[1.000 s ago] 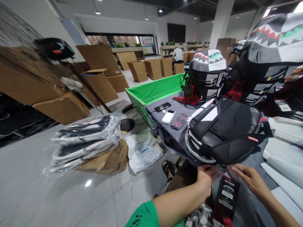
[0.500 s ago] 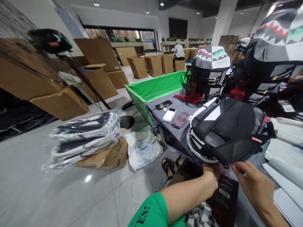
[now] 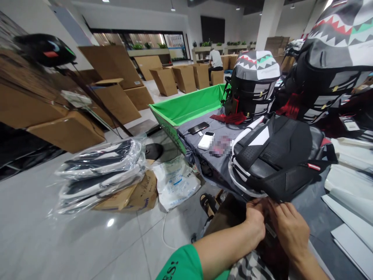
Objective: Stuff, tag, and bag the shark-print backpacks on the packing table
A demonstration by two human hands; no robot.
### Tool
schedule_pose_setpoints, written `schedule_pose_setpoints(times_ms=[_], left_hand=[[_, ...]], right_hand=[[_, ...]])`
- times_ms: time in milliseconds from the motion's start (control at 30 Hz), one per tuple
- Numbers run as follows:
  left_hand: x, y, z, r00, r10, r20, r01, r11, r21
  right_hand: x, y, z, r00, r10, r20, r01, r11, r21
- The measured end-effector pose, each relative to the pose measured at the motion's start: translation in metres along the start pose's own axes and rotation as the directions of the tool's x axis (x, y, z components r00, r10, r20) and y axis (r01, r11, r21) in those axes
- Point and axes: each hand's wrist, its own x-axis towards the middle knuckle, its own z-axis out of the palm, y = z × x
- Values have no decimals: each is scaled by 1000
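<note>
A black and white backpack (image 3: pixel 287 153) lies on the grey-covered table, straps facing up. At its near lower edge my left hand (image 3: pixel 256 216) is closed with fingers curled; what they grip is hidden. Close against it, my right hand (image 3: pixel 288 225) pinches at the top of a dark red and black hang tag (image 3: pixel 271 230). The tag hangs between my hands, mostly covered by them, and its cord is out of sight.
Stacked backpacks (image 3: pixel 255 83) stand behind, beside a green-lined bin (image 3: pixel 189 105). A phone (image 3: pixel 198 128) and a white power bank (image 3: pixel 206 140) lie left; white plastic bags (image 3: pixel 349 186) lie right. Plastic-wrapped backpacks (image 3: pixel 101 167) sit on a floor carton. A person (image 3: pixel 215 60) sits far back.
My right hand has moved left, up against my left hand, and its fingers now cover the upper part of the hang tag. The backpack stays in place; the view shifts slightly.
</note>
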Motion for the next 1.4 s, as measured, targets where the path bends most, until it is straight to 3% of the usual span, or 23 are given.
schedule_pose_setpoints(times_ms=[100, 233, 433, 500, 633, 800, 900, 1033, 1133, 1200, 1333, 1400], left_hand=[[-10, 11, 2, 993, -68, 95, 68, 998, 4], [-12, 11, 3, 985, -51, 162, 43, 997, 58], [1, -4, 6, 998, 11, 59, -16, 997, 75], [4, -9, 8, 1000, 20, 16, -21, 997, 75], [7, -13, 10, 997, 76, 7, -76, 995, 71], [4, -6, 5, 992, 120, 33, -123, 986, 116], [-5, 0, -1, 990, 139, 25, -141, 973, 183], [-15, 2, -5, 984, 168, -64, -142, 943, 300], [-18, 2, -2, 988, 148, -36, -129, 938, 322], [-21, 6, 1, 990, 141, 12, -137, 933, 331], [-28, 18, 0, 974, 168, 154, -216, 897, 386], [-29, 21, -3, 965, 221, 139, -258, 886, 385]], right_hand=[[-9, 0, 0, 999, 27, -44, -23, 996, 84], [-14, 0, 2, 996, 12, -91, -1, 993, 118], [-21, 6, 2, 988, 32, -149, 13, 958, 286], [-22, 7, 1, 978, 99, -182, -35, 944, 328], [-13, 6, 7, 939, 285, -191, -256, 953, 164], [3, 6, 22, 950, 222, -219, -256, 956, -142], [4, 6, 20, 974, 175, -143, -196, 969, -150], [-1, 5, 9, 995, 95, 18, -93, 991, -97], [-2, 0, 1, 988, 107, 112, -102, 993, -51], [-1, -2, 0, 983, 148, 108, -142, 988, -58], [1, -1, 2, 983, 182, -16, -183, 980, -77], [2, 0, 5, 977, 205, -54, -207, 978, -21]])
